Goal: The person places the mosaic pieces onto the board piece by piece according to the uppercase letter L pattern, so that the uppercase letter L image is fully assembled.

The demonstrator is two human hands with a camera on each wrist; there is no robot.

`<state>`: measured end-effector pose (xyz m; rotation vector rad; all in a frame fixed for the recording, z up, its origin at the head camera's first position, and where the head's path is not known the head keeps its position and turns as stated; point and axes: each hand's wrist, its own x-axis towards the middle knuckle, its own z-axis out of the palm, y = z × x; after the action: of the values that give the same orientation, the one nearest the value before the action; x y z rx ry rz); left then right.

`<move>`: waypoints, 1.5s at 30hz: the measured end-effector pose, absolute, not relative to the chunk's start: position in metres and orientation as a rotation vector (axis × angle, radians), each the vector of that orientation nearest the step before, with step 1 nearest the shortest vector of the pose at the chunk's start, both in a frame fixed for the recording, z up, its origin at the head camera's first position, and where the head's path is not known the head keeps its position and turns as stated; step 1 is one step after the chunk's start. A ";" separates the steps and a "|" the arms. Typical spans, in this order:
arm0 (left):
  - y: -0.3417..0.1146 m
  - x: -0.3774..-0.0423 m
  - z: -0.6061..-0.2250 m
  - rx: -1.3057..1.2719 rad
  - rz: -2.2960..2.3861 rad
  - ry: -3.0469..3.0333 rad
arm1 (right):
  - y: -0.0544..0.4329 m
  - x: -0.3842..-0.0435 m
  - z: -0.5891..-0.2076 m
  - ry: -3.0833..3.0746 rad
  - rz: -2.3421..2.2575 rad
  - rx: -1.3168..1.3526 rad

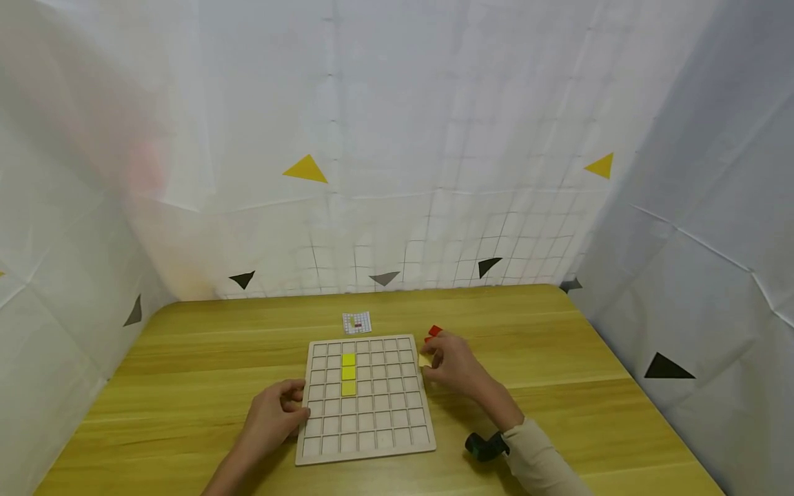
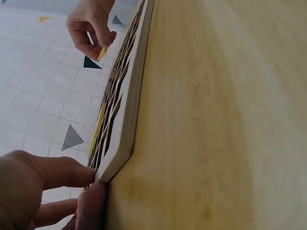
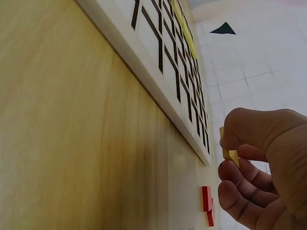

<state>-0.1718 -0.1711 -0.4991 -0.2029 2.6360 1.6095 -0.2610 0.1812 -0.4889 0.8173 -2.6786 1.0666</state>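
A wooden grid board (image 1: 372,441) lies on the table, with three yellow tiles (image 1: 349,373) set one below another in a column of its cells. At the board's left edge, my left hand (image 1: 273,417) holds the rim with bent fingers and thumb. Just past the right edge, my right hand (image 1: 455,365) pinches a small yellow tile (image 3: 230,154) between thumb and fingers, raised off the table. Two red tiles (image 3: 206,199) lie beyond that hand, one partly covered by it in the head view.
Behind the board lies a small printed card (image 1: 356,323) with a grid and coloured cells. A dark curved object (image 1: 486,448) sits at the right sleeve's cuff. White sheets (image 1: 397,138) with triangles enclose the wooden table (image 1: 186,386) at the back and sides.
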 end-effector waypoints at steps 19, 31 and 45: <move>-0.172 -0.173 -0.502 -0.201 1.618 2.638 | 0.160 -0.252 -0.483 -2.710 1.081 0.892; -0.172 -0.173 -0.500 -0.203 1.592 2.650 | 0.147 -0.248 -0.485 -2.682 1.086 0.952; -0.171 -0.172 -0.501 -0.193 1.612 2.648 | 0.128 -0.240 -0.488 -2.737 1.100 1.039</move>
<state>-0.1724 -0.1711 -0.5015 -0.1926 2.6485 1.6123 -0.2398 0.1283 -0.4883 1.0388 -2.7368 1.0997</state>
